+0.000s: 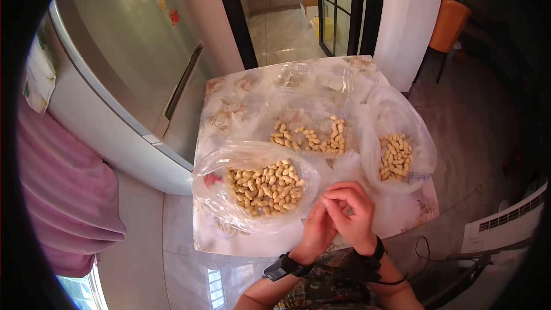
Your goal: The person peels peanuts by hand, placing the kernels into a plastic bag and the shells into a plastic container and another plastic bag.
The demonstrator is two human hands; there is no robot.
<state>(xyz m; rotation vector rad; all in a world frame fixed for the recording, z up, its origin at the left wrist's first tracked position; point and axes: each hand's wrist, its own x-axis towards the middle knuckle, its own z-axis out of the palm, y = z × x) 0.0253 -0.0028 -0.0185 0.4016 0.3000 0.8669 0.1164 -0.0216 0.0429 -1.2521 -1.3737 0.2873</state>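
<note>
Both my hands meet over the front edge of the table, fingertips pressed together. My left hand (pixel 319 228) has its fingers closed, and my right hand (pixel 352 212) curls over it; anything between them is hidden. Left of them lies an open plastic bag (pixel 209 198) with many unshelled peanuts (pixel 267 186). Behind my hands, a clear plastic container (pixel 295 113) holds fewer peanuts (pixel 309 135). To the right, another plastic bag (pixel 376 115) contains more peanuts (pixel 396 158).
The table (pixel 229 244) has a patterned cover. A refrigerator (pixel 126 40) stands at the left, beside a pink cloth (pixel 63 183). An orange chair (pixel 450 24) is at the back right, and a white appliance (pixel 505 224) sits at the lower right.
</note>
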